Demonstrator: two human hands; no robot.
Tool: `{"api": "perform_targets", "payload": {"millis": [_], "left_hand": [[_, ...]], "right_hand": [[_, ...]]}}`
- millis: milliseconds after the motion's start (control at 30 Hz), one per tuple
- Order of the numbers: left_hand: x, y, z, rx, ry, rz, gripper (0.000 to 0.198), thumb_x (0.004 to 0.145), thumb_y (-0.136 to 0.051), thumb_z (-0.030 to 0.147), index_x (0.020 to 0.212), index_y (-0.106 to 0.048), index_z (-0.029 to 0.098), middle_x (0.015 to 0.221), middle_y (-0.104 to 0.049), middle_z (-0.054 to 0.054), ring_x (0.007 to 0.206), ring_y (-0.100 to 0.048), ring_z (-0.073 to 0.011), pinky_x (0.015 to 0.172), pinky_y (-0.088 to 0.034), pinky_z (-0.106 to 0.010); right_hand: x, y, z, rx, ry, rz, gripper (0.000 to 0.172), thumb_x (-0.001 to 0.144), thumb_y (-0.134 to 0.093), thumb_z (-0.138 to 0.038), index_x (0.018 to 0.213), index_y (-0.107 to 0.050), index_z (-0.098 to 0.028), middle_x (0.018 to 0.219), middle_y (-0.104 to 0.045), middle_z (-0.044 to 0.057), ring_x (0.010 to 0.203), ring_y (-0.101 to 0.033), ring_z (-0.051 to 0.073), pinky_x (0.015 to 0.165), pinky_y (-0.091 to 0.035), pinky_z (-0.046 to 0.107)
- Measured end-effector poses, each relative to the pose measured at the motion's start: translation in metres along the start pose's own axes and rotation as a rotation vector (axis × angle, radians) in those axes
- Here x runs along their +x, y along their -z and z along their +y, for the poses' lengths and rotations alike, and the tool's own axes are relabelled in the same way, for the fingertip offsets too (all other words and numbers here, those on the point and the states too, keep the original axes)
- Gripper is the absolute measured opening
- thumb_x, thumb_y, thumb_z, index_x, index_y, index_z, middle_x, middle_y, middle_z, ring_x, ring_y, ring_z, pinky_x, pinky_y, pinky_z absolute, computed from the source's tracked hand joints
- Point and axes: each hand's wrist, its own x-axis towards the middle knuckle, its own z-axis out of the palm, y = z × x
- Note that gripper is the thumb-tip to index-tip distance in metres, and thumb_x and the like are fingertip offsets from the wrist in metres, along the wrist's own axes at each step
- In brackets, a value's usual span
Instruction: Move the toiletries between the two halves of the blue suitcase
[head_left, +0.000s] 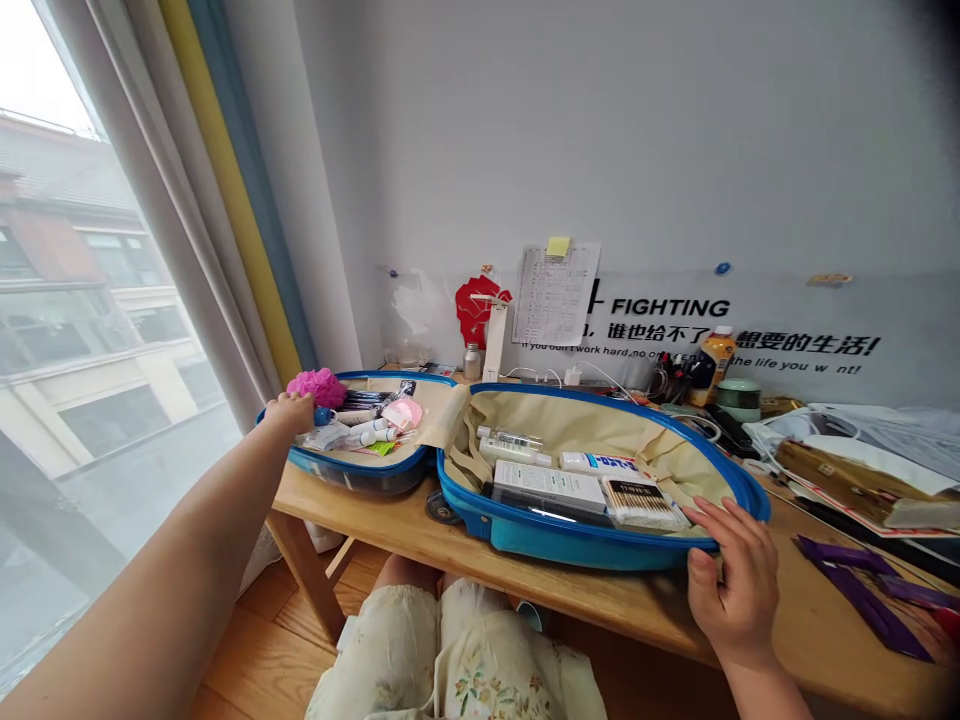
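Note:
A blue suitcase [600, 555] lies open on the wooden table, its two halves side by side. My left hand [291, 412] is at the far left end of the left half, beside a pink bath puff [316, 390]; its fingers are bent, and what they grip, if anything, is hidden. White tubes [371, 432] and a pink round item [403, 413] lie in that half. In the right half are a white box [549, 486], a toothpaste tube [604, 464], a pack of cotton swabs [641, 503] and clear bottles. My right hand [735, 575], fingers apart, rests at the right half's front rim.
Purple packaging [862, 590] lies on the table [810, 650] at the right. Behind it are a brown pouch [847, 480], cables and papers. An orange-capped bottle [712, 365], pens and a green jar [739, 398] stand near the wall. A curtained window is at the left.

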Motion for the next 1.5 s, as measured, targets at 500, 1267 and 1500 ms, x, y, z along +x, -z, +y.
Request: {"api": "perform_targets", "payload": {"millis": [500,1267,1500], "left_hand": [[-0.007,0.001,-0.007,0.103,-0.113,-0.065,0.052,0.081,-0.056,0.033,0.128,-0.055,0.012,0.130,-0.059,-0.025,0.118,-0.060,-0.0387,0.094,-0.049,-0.054],[-0.091,0.084,0.340,-0.084,-0.935,-0.144,0.048,0.095,-0.058,0.036,0.140,-0.049,0.023,0.139,-0.053,-0.012,0.123,-0.057,-0.0258,0.103,-0.047,-0.040],[-0.100,0.049,0.383,-0.108,-0.915,-0.248,0.041,0.095,-0.060,0.038,0.131,-0.055,0.020,0.136,-0.055,-0.011,0.117,-0.058,-0.0248,0.098,-0.052,-0.049]], "right_hand": [[0.005,0.000,-0.004,0.004,0.035,0.021,0.032,0.098,-0.041,-0.035,0.117,-0.061,-0.018,0.112,-0.068,0.014,0.123,-0.057,0.031,0.104,-0.042,0.049],[0.002,0.002,-0.003,0.004,0.025,-0.002,0.032,0.098,-0.042,-0.034,0.118,-0.062,-0.019,0.113,-0.068,0.013,0.122,-0.057,0.029,0.103,-0.041,0.049],[0.000,0.003,-0.003,0.012,0.001,-0.015,0.032,0.097,-0.042,-0.035,0.118,-0.062,-0.020,0.115,-0.068,0.013,0.123,-0.057,0.031,0.102,-0.042,0.051]]}}
